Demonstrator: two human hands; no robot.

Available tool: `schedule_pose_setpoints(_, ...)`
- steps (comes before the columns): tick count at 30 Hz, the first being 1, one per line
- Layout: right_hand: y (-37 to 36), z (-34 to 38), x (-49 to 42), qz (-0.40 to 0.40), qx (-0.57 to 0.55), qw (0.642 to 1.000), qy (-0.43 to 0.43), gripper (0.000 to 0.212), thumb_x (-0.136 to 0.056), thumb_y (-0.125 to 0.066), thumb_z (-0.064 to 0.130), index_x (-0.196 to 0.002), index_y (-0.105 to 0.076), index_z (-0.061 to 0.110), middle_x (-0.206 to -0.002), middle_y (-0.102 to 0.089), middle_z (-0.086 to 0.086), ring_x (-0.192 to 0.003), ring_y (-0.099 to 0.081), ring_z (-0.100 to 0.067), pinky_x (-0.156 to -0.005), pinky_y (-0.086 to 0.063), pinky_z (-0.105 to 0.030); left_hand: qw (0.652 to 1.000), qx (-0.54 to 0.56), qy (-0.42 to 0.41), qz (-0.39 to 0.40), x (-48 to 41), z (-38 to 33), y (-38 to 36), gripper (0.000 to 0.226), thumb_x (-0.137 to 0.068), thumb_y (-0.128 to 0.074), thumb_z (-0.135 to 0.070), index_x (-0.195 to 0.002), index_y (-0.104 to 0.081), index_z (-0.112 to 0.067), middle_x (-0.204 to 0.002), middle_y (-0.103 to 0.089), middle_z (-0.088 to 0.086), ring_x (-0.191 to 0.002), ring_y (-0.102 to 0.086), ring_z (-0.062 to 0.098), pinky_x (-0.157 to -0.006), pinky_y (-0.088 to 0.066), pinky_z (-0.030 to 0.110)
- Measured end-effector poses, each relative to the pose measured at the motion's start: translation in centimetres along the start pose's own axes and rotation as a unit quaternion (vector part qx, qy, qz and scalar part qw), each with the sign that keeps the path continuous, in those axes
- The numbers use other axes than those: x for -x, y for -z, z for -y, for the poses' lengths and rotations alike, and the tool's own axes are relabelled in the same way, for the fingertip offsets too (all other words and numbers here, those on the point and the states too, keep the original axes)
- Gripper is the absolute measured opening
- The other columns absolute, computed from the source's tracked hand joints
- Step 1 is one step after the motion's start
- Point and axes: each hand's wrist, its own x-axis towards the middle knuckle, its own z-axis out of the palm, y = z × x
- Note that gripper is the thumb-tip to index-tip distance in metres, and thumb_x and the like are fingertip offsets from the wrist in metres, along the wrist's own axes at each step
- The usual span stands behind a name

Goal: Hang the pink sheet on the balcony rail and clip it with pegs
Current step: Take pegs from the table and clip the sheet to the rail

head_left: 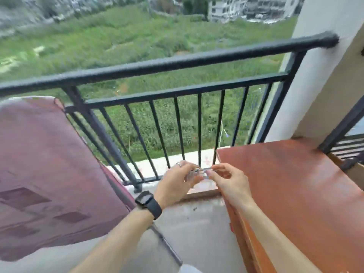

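The pink sheet (45, 166) hangs over the black balcony rail (177, 63) at the left, draping down toward the floor. Both my hands meet low in the middle, in front of the rail's bars. My left hand (175, 182), with a ring and a dark watch on the wrist, holds small clear pegs (195, 172) between curled fingers. My right hand (226, 178) pinches the other end of a peg (205, 170) between thumb and fingers. The pegs are blurred and partly hidden by my fingers.
A reddish-brown wooden table (295, 190) stands at the right, against a white pillar (323, 75). The grey concrete floor (197, 229) lies between sheet and table. Grass and buildings lie far below beyond the rail.
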Motion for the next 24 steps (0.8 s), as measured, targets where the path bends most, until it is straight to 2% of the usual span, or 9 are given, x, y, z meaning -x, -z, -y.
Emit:
schedule_pose_setpoints(3, -7.4, 6.7, -0.6, 0.068, -0.068, 0.993, 0.073, 0.024, -0.072, -0.078, 0.054, -0.089, -0.075, 0.038, -0.079, -0.076, 0.011, -0.062, -0.066, -0.002, -0.054, -0.049, -0.019, 0.996, -0.019, -0.014, -0.085, 3.1, 3.8, 8.7, 0.024, -0.094, -0.061, -0.036, -0.110, -0.065, -0.018, -0.098, -0.054, -0.012, -0.071, -0.054, 0.008, -0.067, -0.048, 0.028)
schedule_pose_setpoints(5, -7.1, 19.9, -2.0, 0.111, -0.083, 0.987, 0.075, 0.035, -0.070, -0.077, 0.061, -0.099, -0.072, 0.042, -0.083, -0.074, 0.008, -0.063, -0.067, -0.009, -0.057, -0.052, -0.022, 0.991, -0.008, 0.027, -0.133, 2.8, -0.9, 22.0, 0.020, -0.095, -0.061, -0.034, -0.107, -0.066, -0.018, -0.101, -0.057, -0.013, -0.071, -0.051, 0.005, -0.066, -0.045, 0.025)
schedule_pose_setpoints(8, -11.6, 29.5, 0.1, 0.194, -0.070, 0.969, 0.135, 0.045, -0.068, -0.078, 0.066, -0.108, -0.066, 0.050, -0.095, -0.068, 0.007, -0.070, -0.070, -0.014, -0.063, -0.057, -0.025, 0.982, 0.011, 0.051, -0.181, 6.4, -0.6, 31.4, 0.022, -0.093, -0.063, -0.036, -0.104, -0.069, -0.018, -0.101, -0.065, -0.008, -0.072, -0.056, 0.008, -0.067, -0.050, 0.030)
schedule_pose_setpoints(11, -17.7, 33.6, 0.1, 0.236, -0.060, 0.953, 0.182, 0.032, -0.073, -0.079, 0.055, -0.101, -0.066, 0.051, -0.105, -0.067, 0.005, -0.077, -0.070, -0.010, -0.062, -0.051, -0.019, 0.974, 0.021, 0.073, -0.212, 9.5, 2.7, 37.0, 0.025, -0.091, -0.065, -0.040, -0.101, -0.071, -0.018, -0.097, -0.068, -0.004, -0.074, -0.059, 0.010, -0.069, -0.050, 0.032)
schedule_pose_setpoints(14, -21.4, 38.6, 0.2, 0.259, -0.074, 0.940, 0.208, 0.032, -0.075, -0.080, 0.043, -0.105, -0.069, 0.046, -0.091, -0.073, 0.006, -0.070, -0.069, -0.009, -0.060, -0.047, -0.012, 0.962, 0.027, 0.105, -0.250, 11.6, 3.7, 43.0, 0.028, -0.090, -0.062, -0.048, -0.102, -0.070, -0.024, -0.098, -0.068, -0.010, -0.078, -0.062, 0.012, -0.073, -0.051, 0.037)
schedule_pose_setpoints(16, -24.8, 40.6, 0.2, 0.274, -0.077, 0.930, 0.233, 0.033, -0.075, -0.082, 0.036, -0.106, -0.072, 0.040, -0.084, -0.074, 0.008, -0.067, -0.067, -0.008, -0.061, -0.048, -0.013, 0.957, 0.020, 0.115, -0.264, 13.4, 5.7, 45.8, 0.030, -0.089, -0.060, -0.052, -0.103, -0.071, -0.028, -0.100, -0.068, -0.015, -0.081, -0.061, 0.008, -0.074, -0.052, 0.033)
schedule_pose_setpoints(19, -29.9, 43.3, 0.3, 0.273, -0.075, 0.918, 0.279, 0.034, -0.075, -0.086, 0.024, -0.104, -0.073, 0.035, -0.089, -0.073, 0.015, -0.074, -0.071, -0.011, -0.068, -0.054, -0.018, 0.948, 0.013, 0.135, -0.288, 15.9, 8.1, 49.8, 0.026, -0.086, -0.062, -0.052, -0.106, -0.069, -0.038, -0.097, -0.068, -0.020, -0.082, -0.063, 0.005, -0.071, -0.054, 0.024)
schedule_pose_setpoints(22, -34.8, 46.8, -0.4, 0.268, -0.077, 0.906, 0.319, 0.031, -0.074, -0.084, 0.032, -0.104, -0.075, 0.031, -0.091, -0.073, 0.016, -0.077, -0.071, -0.010, -0.071, -0.057, -0.021, 0.934, 0.022, 0.162, -0.319, 17.9, 10.6, 54.9, 0.045, -0.082, -0.068, -0.050, -0.126, -0.057, -0.050, -0.104, -0.070, -0.019, -0.086, -0.069, 0.001, -0.075, -0.057, 0.018)
schedule_pose_setpoints(24, -36.7, 48.4, -1.1, 0.262, -0.093, 0.902, 0.331, 0.028, -0.075, -0.082, 0.039, -0.101, -0.072, 0.039, -0.090, -0.073, 0.019, -0.077, -0.071, -0.009, -0.071, -0.057, -0.020, 0.924, 0.009, 0.172, -0.340, 18.6, 11.7, 57.7, 0.053, -0.084, -0.067, -0.051, -0.134, -0.051, -0.046, -0.109, -0.067, -0.021, -0.090, -0.067, -0.002, -0.076, -0.053, 0.011)
